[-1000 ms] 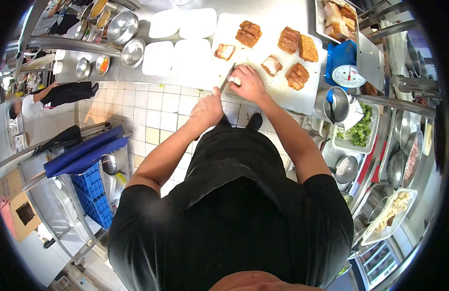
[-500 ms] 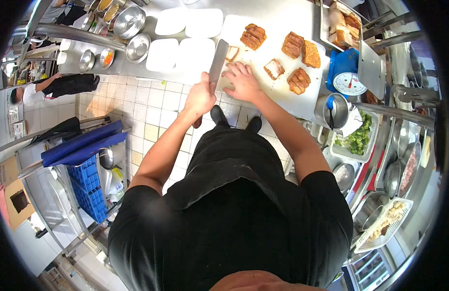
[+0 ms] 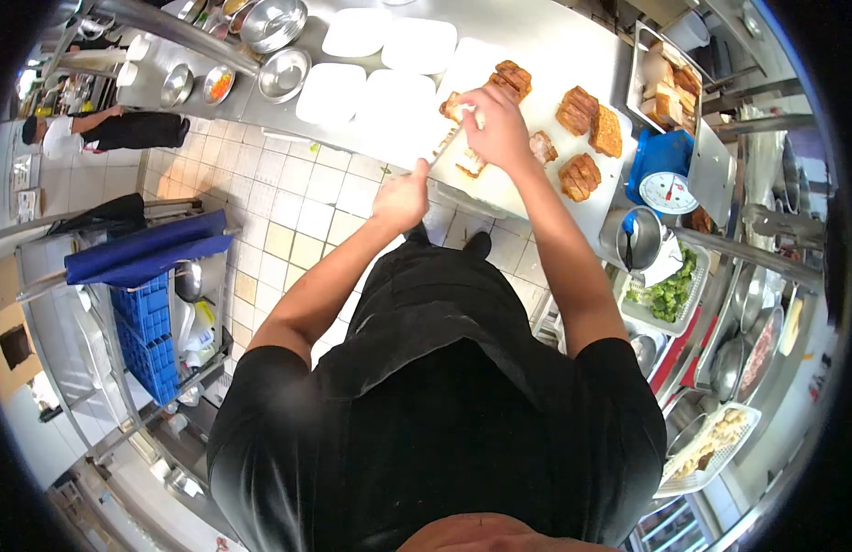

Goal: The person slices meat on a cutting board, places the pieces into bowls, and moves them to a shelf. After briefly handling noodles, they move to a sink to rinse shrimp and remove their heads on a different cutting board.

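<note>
My left hand (image 3: 403,198) is closed round the handle of a knife (image 3: 442,147). Its blade, seen nearly edge-on, points up across the near-left part of a white cutting board (image 3: 555,198). With bent fingers, my right hand (image 3: 497,127) grips a piece of roast pork (image 3: 449,108) beside the blade; the fingers partly hide it. A smaller cut piece (image 3: 469,164) lies near the blade. Sliced roast pork portions (image 3: 578,110) sit about the board, along with a browned slab (image 3: 606,132) and a pale-topped piece (image 3: 542,146) close to my right wrist.
White dishes (image 3: 330,94) and steel bowls (image 3: 284,74) stand left of the board. A blue scale (image 3: 665,184), a steel pot (image 3: 619,241) and a tray of pork blocks (image 3: 639,92) are at the right. Another person (image 3: 122,132) stands far left.
My right hand has gone from lying spread on the board to gripping a pork piece, farther up. The knife has tilted, its blade now nearly edge-on. The whole view has shifted slightly.
</note>
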### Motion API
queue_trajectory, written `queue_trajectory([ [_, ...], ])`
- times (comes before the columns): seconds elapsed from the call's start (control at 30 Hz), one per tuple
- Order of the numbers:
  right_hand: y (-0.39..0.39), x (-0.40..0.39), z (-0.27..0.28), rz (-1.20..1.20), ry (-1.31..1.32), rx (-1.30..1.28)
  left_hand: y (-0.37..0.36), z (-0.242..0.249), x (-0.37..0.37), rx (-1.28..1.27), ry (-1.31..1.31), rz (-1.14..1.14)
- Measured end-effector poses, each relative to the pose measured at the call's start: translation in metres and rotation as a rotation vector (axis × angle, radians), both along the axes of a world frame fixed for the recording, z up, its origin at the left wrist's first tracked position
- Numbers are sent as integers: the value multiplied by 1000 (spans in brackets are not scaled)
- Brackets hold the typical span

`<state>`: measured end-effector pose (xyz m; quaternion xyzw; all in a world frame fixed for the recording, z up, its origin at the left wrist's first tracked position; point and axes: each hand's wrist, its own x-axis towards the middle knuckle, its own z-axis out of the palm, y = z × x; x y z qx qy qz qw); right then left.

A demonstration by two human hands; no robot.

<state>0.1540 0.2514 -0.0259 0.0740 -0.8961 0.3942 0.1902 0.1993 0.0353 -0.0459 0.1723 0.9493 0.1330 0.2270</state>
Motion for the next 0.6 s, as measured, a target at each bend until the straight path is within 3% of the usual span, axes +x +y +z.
queue_trajectory([
  [0.07, 0, -21, 0, 255, -372, 181, 9, -7, 5, -37, -43, 10],
  [0.1, -1, -30, -12, 304, -423, 387, 12, -9, 6, -54, -64, 11],
  [0.23, -24, -48, -28, 439, -659, 615, 11, -13, 12, 1, -61, 8],
  [0.4, -30, -62, -67, 468, -508, 793, -10, -5, 18, 94, 14, -65],
  [0.53, -27, -68, -58, 631, -526, 871, -60, 10, 33, 106, -15, -101],
  [0.6, -20, -64, -50, 737, -462, 770, -91, 5, 45, 137, -29, -89],
])
